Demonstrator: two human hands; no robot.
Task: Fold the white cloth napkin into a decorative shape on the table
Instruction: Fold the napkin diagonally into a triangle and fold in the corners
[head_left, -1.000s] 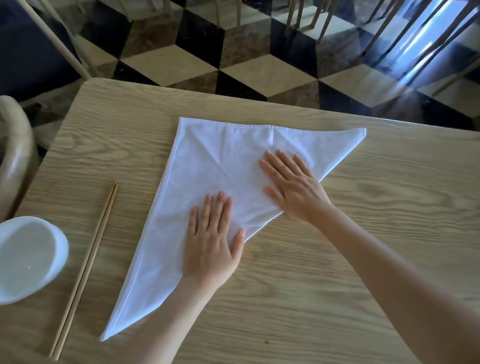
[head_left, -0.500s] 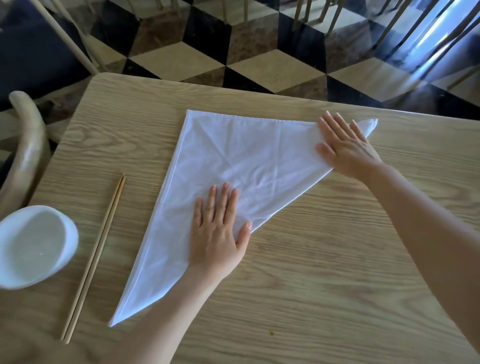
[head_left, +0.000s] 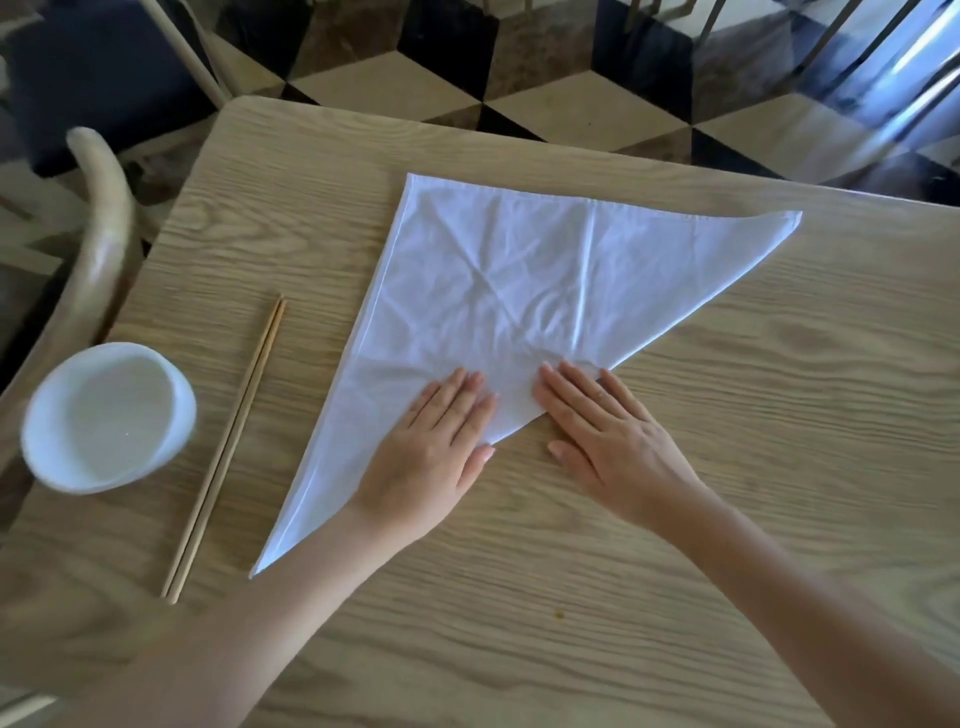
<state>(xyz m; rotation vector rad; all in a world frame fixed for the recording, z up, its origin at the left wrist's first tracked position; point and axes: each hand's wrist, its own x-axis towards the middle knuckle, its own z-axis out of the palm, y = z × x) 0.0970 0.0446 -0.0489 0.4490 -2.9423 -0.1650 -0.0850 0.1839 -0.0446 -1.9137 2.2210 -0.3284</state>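
- napkin (head_left: 524, 291) folded to a triangle, flat on table (head_left: 753, 467)
- left hand (head_left: 431, 452) flat, fingers straight, pressing napkin
- right hand (head_left: 608, 441) flat, fingertips on the napkin's fold edge
- bowl (head_left: 106, 415), chopsticks (head_left: 228, 441) at left

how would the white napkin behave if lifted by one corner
Probably floppy: the white napkin lies flat, creased and wrinkled. Likely light, looking thin. It may slide on the smooth table; the left hand and right hand press it.
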